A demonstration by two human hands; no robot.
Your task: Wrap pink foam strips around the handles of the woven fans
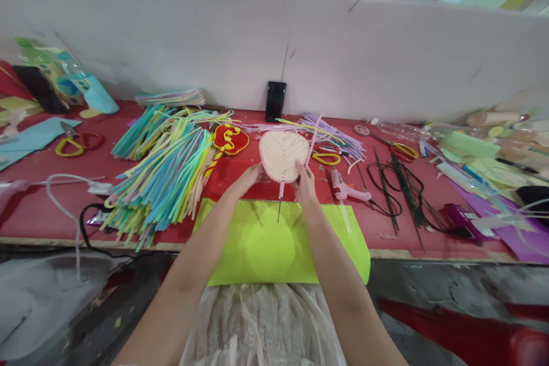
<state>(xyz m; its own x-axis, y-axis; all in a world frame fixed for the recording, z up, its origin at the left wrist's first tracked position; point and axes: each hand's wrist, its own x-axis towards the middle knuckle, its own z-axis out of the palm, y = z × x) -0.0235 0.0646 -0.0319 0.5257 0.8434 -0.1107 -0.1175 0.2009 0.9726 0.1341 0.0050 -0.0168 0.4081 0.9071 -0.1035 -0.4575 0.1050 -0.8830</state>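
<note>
Between my hands is a cream, leaf-shaped fan made of pipe cleaners, with a pink rim and a bare wire stem pointing down toward me. The fingers of my left hand are closed at its lower left edge. At the lower right edge, my right hand grips the rim, where a loose pink pipe cleaner sticks up past the fan. Under the hands lie a red sheet and a yellow-green sheet. Left of the fan rests a finished red fan with yellow trim.
A big heap of coloured pipe cleaners lies to the left. A pink glue gun and yellow-handled scissors are on the right. Against the wall leans a phone. Farther right are dark wire stems and a cable.
</note>
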